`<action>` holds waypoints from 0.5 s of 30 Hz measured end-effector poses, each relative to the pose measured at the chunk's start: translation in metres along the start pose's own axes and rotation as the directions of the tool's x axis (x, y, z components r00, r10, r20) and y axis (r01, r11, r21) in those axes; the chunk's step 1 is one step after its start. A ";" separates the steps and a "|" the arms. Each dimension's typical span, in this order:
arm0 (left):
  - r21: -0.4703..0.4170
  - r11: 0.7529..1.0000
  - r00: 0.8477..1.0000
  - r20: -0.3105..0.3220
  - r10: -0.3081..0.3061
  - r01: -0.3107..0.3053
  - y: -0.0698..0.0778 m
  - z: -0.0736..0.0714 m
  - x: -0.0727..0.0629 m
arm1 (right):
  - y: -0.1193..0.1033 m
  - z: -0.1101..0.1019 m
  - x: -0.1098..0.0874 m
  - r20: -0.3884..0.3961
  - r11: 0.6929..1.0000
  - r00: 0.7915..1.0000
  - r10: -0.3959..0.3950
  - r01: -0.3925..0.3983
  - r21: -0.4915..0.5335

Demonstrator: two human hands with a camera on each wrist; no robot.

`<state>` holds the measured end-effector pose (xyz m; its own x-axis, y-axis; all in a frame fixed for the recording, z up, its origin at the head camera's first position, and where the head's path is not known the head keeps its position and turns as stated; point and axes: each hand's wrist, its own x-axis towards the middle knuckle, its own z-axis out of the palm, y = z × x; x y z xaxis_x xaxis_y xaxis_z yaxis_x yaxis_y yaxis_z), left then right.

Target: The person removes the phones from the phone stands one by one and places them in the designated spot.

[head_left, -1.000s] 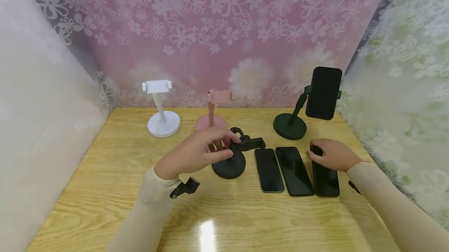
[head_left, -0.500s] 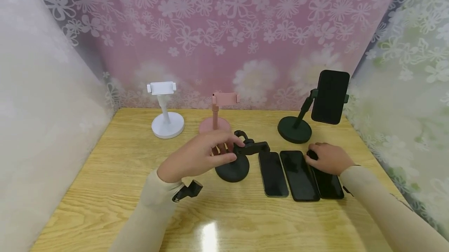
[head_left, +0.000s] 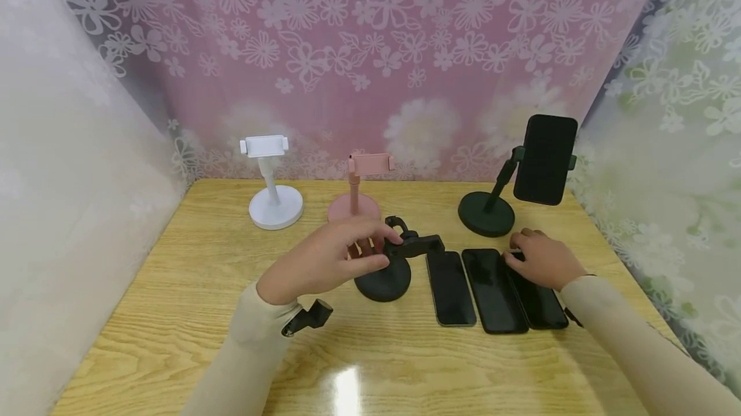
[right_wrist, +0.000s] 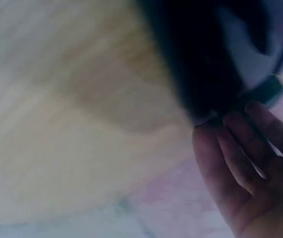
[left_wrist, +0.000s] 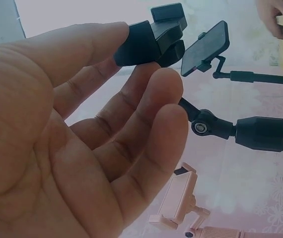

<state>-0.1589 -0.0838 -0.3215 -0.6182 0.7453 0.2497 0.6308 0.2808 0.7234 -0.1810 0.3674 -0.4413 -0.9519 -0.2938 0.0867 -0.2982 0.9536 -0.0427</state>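
Observation:
My left hand pinches the clamp of a black phone stand between thumb and forefinger, its other fingers curled beneath. The stand's round base rests on the table, its clamp lying flat and pointing right. My right hand is over the far end of the rightmost phone, thumb at its left edge and fingers around its far edge. In the blurred right wrist view, fingertips meet the phone's dark end. Left of it lie a black middle phone and another black phone, screens up.
Behind stand a white phone stand, a pink phone stand and a dark green stand holding an upright phone. The wooden table meets a pink floral curtain at the back and pale cloths at both sides.
The right hand has shifted slightly back along the rightmost phone, its fingers spreading over the far end. The left hand keeps its hold on the black stand. The head view has shifted a little.

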 end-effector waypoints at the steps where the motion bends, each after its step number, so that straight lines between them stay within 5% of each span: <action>1: 0.003 1.000 1.000 -0.004 -0.004 0.004 0.000 0.000 -0.001 | -0.006 -0.002 0.002 -0.065 1.000 0.998 -0.023 0.024 0.013; 3: 0.011 1.000 1.000 -0.013 -0.006 0.006 -0.001 -0.001 -0.003 | -0.026 -0.007 0.006 -0.245 0.993 0.964 -0.105 0.117 0.034; 4: 0.017 1.000 1.000 -0.015 -0.004 0.005 -0.001 -0.001 -0.004 | -0.038 -0.010 0.008 -0.342 0.982 0.926 -0.157 0.183 0.042; 7: 0.040 0.999 1.000 -0.019 0.000 0.001 0.000 -0.002 -0.006 | -0.082 -0.022 0.012 -0.598 0.926 0.758 -0.262 0.372 0.065; 9: 0.050 0.999 1.000 -0.018 0.006 -0.005 0.000 -0.002 -0.007 | -0.112 -0.035 0.015 -0.720 0.859 0.653 -0.234 0.485 0.161; 11: 0.050 0.999 1.000 -0.014 0.008 -0.007 0.001 -0.002 -0.006 | -0.140 -0.052 0.019 -0.817 0.725 0.564 -0.121 0.612 0.315; 13: 0.049 0.999 1.000 -0.011 0.011 -0.010 0.001 -0.002 -0.006 | -0.165 -0.072 0.021 -0.873 0.507 0.487 0.021 0.748 0.429; 15: 0.047 0.999 1.000 -0.010 0.015 -0.015 0.000 -0.002 -0.006 | -0.187 -0.092 0.024 -0.901 0.306 0.417 0.118 0.848 0.432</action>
<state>-0.1563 -0.0898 -0.3219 -0.6130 0.7436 0.2671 0.6612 0.2978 0.6885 -0.1411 0.1878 -0.3394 -0.3686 0.0501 0.9282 -0.9291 0.0134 -0.3697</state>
